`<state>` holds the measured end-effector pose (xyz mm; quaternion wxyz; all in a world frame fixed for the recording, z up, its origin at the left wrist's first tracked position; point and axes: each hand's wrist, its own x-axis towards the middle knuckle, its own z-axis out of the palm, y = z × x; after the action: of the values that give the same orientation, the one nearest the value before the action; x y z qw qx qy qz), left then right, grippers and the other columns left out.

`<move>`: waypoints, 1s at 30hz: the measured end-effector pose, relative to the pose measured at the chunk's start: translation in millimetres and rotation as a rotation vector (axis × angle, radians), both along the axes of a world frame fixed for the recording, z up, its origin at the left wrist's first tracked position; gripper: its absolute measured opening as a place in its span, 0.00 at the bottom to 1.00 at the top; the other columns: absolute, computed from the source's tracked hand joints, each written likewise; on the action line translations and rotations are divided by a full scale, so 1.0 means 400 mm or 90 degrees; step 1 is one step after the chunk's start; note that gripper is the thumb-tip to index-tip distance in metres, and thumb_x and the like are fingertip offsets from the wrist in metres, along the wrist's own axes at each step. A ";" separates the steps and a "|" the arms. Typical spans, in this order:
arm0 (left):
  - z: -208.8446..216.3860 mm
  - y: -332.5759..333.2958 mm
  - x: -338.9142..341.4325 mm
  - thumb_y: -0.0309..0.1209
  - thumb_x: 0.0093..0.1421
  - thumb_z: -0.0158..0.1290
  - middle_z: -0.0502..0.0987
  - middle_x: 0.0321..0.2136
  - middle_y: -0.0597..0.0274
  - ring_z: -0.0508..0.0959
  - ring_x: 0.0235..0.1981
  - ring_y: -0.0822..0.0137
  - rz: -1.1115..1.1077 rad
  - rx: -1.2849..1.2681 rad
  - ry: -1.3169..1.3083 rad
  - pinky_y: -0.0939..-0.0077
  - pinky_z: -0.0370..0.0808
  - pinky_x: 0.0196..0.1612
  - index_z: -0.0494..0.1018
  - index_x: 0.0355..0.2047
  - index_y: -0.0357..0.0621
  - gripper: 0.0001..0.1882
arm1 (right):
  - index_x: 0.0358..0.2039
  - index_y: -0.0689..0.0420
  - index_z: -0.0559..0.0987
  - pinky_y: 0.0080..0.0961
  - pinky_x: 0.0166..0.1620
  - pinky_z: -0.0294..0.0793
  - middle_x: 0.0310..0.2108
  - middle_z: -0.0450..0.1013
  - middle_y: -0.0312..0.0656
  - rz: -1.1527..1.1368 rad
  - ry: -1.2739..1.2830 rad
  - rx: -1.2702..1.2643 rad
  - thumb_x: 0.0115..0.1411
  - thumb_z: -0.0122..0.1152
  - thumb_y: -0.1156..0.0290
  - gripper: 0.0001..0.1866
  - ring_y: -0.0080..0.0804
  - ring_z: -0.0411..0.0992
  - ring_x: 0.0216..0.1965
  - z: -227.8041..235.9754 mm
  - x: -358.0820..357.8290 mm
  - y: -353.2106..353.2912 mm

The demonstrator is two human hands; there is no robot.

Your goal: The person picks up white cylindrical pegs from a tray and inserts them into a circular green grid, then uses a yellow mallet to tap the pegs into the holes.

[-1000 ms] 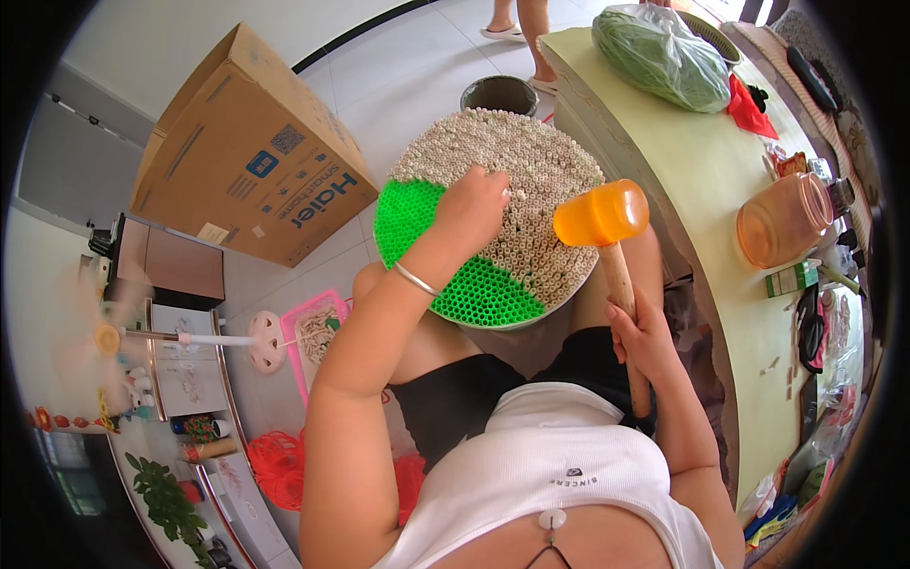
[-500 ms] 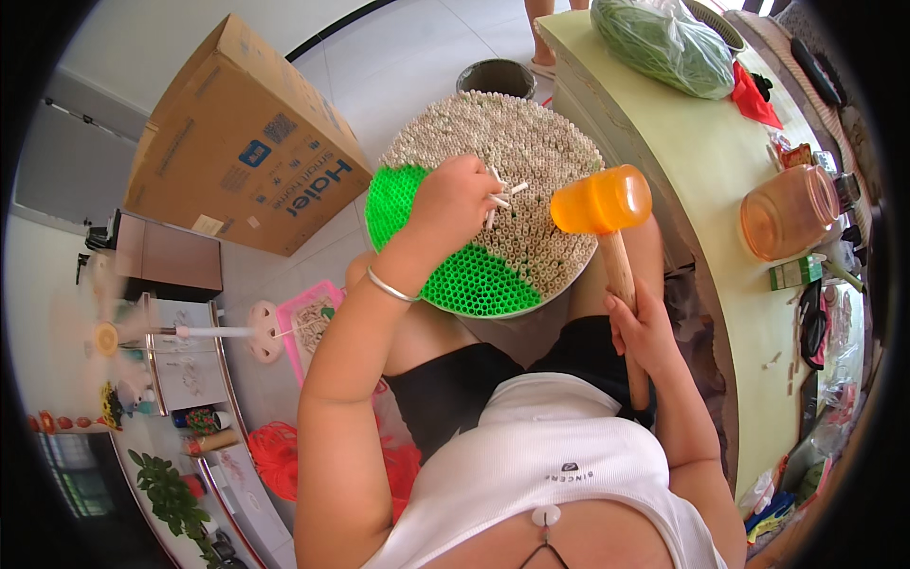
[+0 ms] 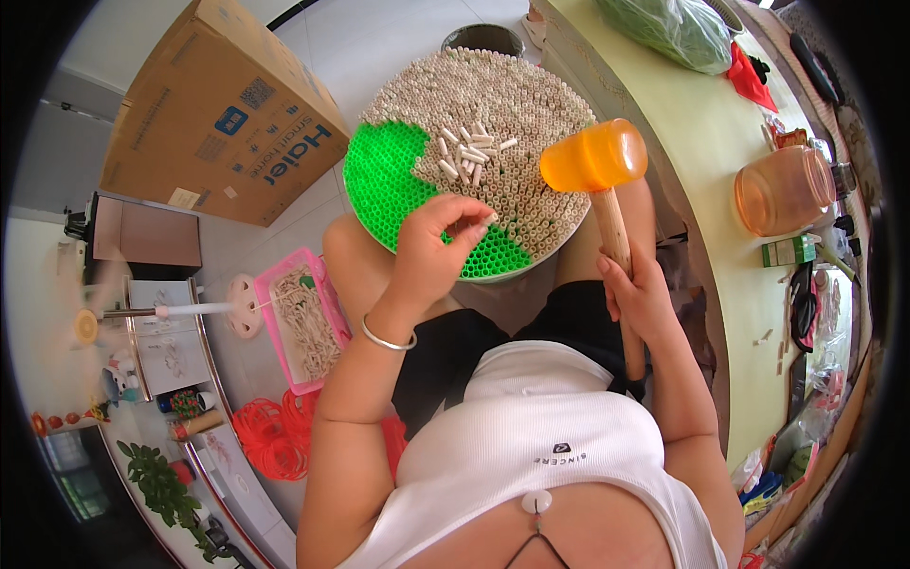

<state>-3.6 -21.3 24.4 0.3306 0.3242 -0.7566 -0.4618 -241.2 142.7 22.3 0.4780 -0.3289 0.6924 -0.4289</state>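
A round board (image 3: 384,180) of bright green honeycomb cells rests over my knees. Most of its far and right part is packed with upright pale tubes (image 3: 531,104). My left hand (image 3: 438,245) is closed in a pinch at the near edge of the packed part, with a short pale stick (image 3: 490,219) at its fingertips. Beyond it, several loose pale sticks (image 3: 464,156) lie in a pile on the packed tubes. My right hand (image 3: 633,289) is wrapped round the wooden handle of a mallet (image 3: 593,156), whose amber head is over the board's right edge.
On the floor at left are a pink basket (image 3: 318,268) of pale sticks and red coiled cord (image 3: 273,436). A cardboard box (image 3: 227,119) stands at far left, a dark bin (image 3: 483,40) behind the board. A pale green table (image 3: 697,142) at right bears a plastic jar (image 3: 785,192).
My left hand has moved nearer to me, from above the packed tubes to their near edge. Sticks it held now lie in a pile. The mallet stays in my right hand.
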 end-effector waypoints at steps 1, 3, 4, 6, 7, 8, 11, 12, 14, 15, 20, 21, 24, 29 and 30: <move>-0.003 0.025 0.001 0.18 0.58 0.58 0.78 0.33 0.65 0.76 0.34 0.75 0.000 0.010 0.000 0.80 0.73 0.38 0.79 0.44 0.40 0.13 | 0.42 0.59 0.70 0.19 0.18 0.63 0.19 0.66 0.31 -0.002 0.005 0.005 0.69 0.57 0.68 0.09 0.17 0.63 0.14 0.000 0.001 -0.001; -0.013 0.061 -0.005 0.17 0.58 0.57 0.77 0.31 0.66 0.75 0.32 0.76 0.006 0.036 0.045 0.80 0.72 0.37 0.78 0.43 0.38 0.12 | 0.42 0.59 0.70 0.18 0.18 0.63 0.19 0.66 0.32 -0.007 0.014 0.012 0.69 0.57 0.68 0.09 0.17 0.63 0.14 0.004 0.003 -0.004; -0.014 0.071 -0.009 0.17 0.58 0.56 0.77 0.31 0.66 0.74 0.32 0.77 0.006 0.040 0.050 0.80 0.72 0.37 0.78 0.42 0.38 0.11 | 0.42 0.59 0.70 0.18 0.18 0.63 0.19 0.66 0.32 -0.008 0.013 0.010 0.68 0.57 0.68 0.09 0.17 0.63 0.14 0.004 0.004 -0.004; -0.007 0.088 -0.020 0.17 0.58 0.56 0.77 0.31 0.67 0.74 0.31 0.77 0.006 0.049 0.061 0.81 0.72 0.37 0.77 0.39 0.38 0.09 | 0.42 0.59 0.70 0.18 0.18 0.63 0.19 0.66 0.32 -0.010 0.013 0.006 0.68 0.58 0.68 0.09 0.17 0.63 0.14 0.006 0.004 -0.002; -0.007 0.096 -0.029 0.18 0.59 0.57 0.77 0.30 0.67 0.74 0.31 0.78 0.008 0.043 0.072 0.81 0.72 0.37 0.77 0.37 0.38 0.07 | 0.41 0.60 0.71 0.18 0.18 0.63 0.19 0.66 0.32 -0.014 0.010 0.002 0.68 0.58 0.69 0.09 0.17 0.63 0.14 0.008 0.004 0.000; -0.010 0.105 -0.037 0.19 0.59 0.57 0.77 0.29 0.67 0.74 0.31 0.78 0.019 0.041 0.063 0.81 0.72 0.37 0.77 0.38 0.38 0.06 | 0.41 0.60 0.71 0.18 0.18 0.63 0.19 0.66 0.32 -0.017 0.008 -0.002 0.68 0.59 0.69 0.09 0.17 0.63 0.14 0.012 0.004 0.002; -0.043 0.125 -0.059 0.20 0.59 0.58 0.78 0.28 0.63 0.76 0.30 0.72 0.054 0.000 0.033 0.76 0.73 0.36 0.77 0.36 0.38 0.05 | 0.41 0.61 0.71 0.18 0.18 0.62 0.19 0.67 0.32 -0.017 0.010 -0.007 0.67 0.60 0.70 0.10 0.17 0.63 0.14 0.024 -0.001 0.024; -0.045 0.123 -0.062 0.20 0.57 0.59 0.78 0.28 0.60 0.77 0.30 0.66 0.047 -0.086 0.001 0.72 0.73 0.36 0.76 0.35 0.39 0.05 | 0.41 0.61 0.71 0.18 0.18 0.62 0.19 0.67 0.32 -0.017 0.012 -0.007 0.66 0.61 0.70 0.10 0.17 0.63 0.14 0.029 -0.002 0.038; -0.049 0.117 -0.070 0.20 0.55 0.59 0.78 0.28 0.55 0.77 0.31 0.54 0.034 -0.259 -0.061 0.64 0.74 0.35 0.75 0.33 0.40 0.06 | 0.42 0.61 0.71 0.18 0.18 0.63 0.19 0.67 0.33 -0.008 -0.006 0.000 0.66 0.62 0.71 0.11 0.16 0.64 0.14 0.057 -0.006 0.062; -0.058 0.113 -0.080 0.20 0.52 0.60 0.77 0.27 0.55 0.75 0.30 0.50 0.036 -0.295 -0.036 0.58 0.72 0.34 0.75 0.32 0.40 0.07 | 0.43 0.62 0.72 0.17 0.19 0.63 0.19 0.67 0.33 -0.004 -0.016 0.003 0.65 0.62 0.71 0.11 0.16 0.64 0.15 0.072 -0.008 0.074; -0.046 0.113 -0.084 0.18 0.50 0.58 0.76 0.27 0.54 0.75 0.31 0.51 -0.009 -0.352 -0.105 0.59 0.72 0.35 0.76 0.31 0.39 0.07 | 0.46 0.62 0.71 0.17 0.21 0.65 0.20 0.67 0.33 0.047 0.000 0.050 0.64 0.63 0.71 0.14 0.16 0.64 0.16 0.103 -0.008 0.115; -0.037 0.114 -0.085 0.18 0.50 0.58 0.76 0.27 0.54 0.75 0.31 0.51 -0.024 -0.355 -0.129 0.59 0.72 0.36 0.76 0.31 0.39 0.08 | 0.47 0.62 0.71 0.17 0.21 0.66 0.20 0.67 0.33 0.059 0.004 0.059 0.64 0.64 0.71 0.15 0.16 0.64 0.16 0.105 -0.007 0.122; -0.027 0.113 -0.097 0.21 0.48 0.53 0.70 0.24 0.57 0.72 0.30 0.54 -0.051 -0.437 -0.164 0.59 0.69 0.34 0.75 0.28 0.40 0.05 | 0.50 0.62 0.71 0.18 0.22 0.66 0.21 0.68 0.33 0.085 0.027 0.047 0.64 0.64 0.70 0.18 0.17 0.65 0.16 0.112 0.001 0.132; -0.041 0.105 -0.093 0.20 0.49 0.58 0.75 0.27 0.56 0.75 0.32 0.52 -0.078 -0.374 -0.181 0.58 0.72 0.37 0.76 0.33 0.38 0.09 | 0.53 0.61 0.70 0.19 0.23 0.67 0.22 0.69 0.35 0.128 0.069 0.058 0.63 0.66 0.68 0.21 0.18 0.65 0.17 0.108 0.006 0.140; -0.039 0.102 -0.086 0.19 0.49 0.59 0.76 0.29 0.55 0.76 0.33 0.51 -0.077 -0.339 -0.174 0.59 0.73 0.38 0.77 0.35 0.38 0.10 | 0.53 0.61 0.70 0.19 0.23 0.67 0.22 0.70 0.35 0.129 0.072 0.062 0.63 0.66 0.68 0.22 0.18 0.65 0.17 0.106 0.007 0.142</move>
<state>-38.0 19.7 8.8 0.2712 0.2397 -0.9063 -0.2183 -238.5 199.5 64.5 0.4947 -0.3974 0.7012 -0.3251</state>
